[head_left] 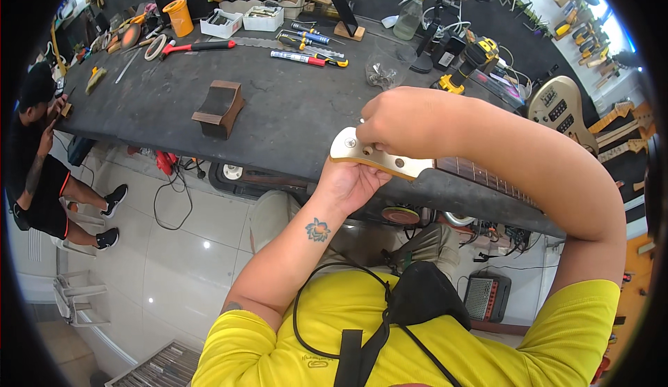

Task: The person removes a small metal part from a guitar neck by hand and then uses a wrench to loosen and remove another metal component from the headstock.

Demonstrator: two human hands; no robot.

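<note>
Spanning the room: dark tabletop (292,108), tools strewn along its far edge. Guitar neck (480,172) lies over the near edge, pale headstock (372,156) sticking out toward the person. Left hand (351,182) cups headstock from below, fingers curled round it. Right hand (400,119) on top, fingers pinched onto something small at headstock face, can't tell what. Wooden neck rest (219,108) sits well apart, left.
</note>
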